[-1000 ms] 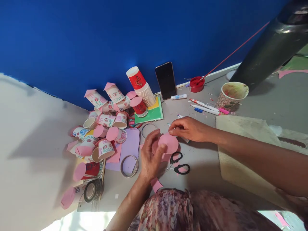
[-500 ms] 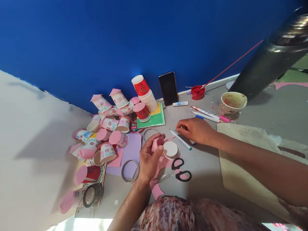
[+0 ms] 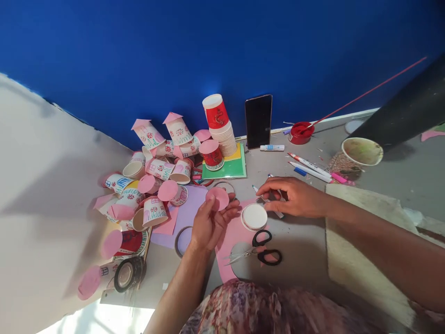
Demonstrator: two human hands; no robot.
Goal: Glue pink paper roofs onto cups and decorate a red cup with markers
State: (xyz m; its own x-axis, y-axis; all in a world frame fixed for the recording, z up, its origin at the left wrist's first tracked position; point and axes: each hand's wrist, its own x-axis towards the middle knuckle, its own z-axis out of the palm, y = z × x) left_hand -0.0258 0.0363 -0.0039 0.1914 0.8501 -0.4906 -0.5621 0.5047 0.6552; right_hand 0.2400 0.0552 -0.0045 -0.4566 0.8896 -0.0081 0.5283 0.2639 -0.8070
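Observation:
My left hand [image 3: 208, 225] holds a round pink paper disc [image 3: 218, 199] by its edge, thumb on top, palm turned up. My right hand [image 3: 295, 197] is at the right of an upside-down paper cup [image 3: 255, 217], its thumb and fingers apart with nothing between them. Beneath its fingers lies a teal-tipped marker [image 3: 257, 190], partly covered by the hand. The cup stands on a cut pink paper sheet [image 3: 224, 255]. Black-handled scissors [image 3: 257, 250] rest half open on that sheet, just in front of the cup.
Many decorated paper cups [image 3: 155, 211] crowd the left side, some with pink paper tops. A cup stack [image 3: 224, 134], a phone [image 3: 258, 121] and a red paint pot [image 3: 301, 133] stand along the blue wall. Markers [image 3: 309, 169] and a stained cup [image 3: 361, 152] are at right.
My left hand has turned palm-up, bringing the pink disc flat into view. My right hand's fingers have spread apart and now reach over the teal marker toward the cup. The camera view has shifted.

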